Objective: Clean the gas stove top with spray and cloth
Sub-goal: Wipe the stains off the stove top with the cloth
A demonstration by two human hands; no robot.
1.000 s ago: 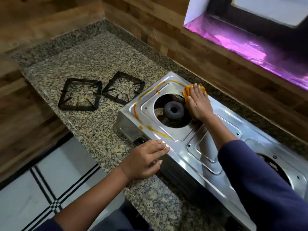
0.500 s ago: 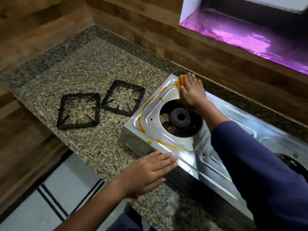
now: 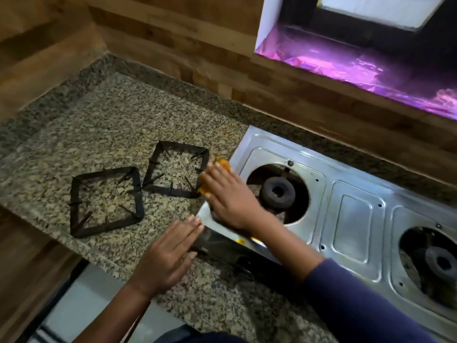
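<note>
The orange cloth (image 3: 222, 162) lies beneath the right hand (image 3: 230, 196), its grip flat and released (cloth edges peeking out), on the steel gas stove (image 3: 356, 219) at the left rim. The left hand (image 3: 168, 256), likewise released, touches the stove's front corner.

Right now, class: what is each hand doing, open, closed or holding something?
Left hand: open, straight fingers against the gas stove's front corner.
Right hand: open, pressing the orange cloth flat on the stove.
</note>
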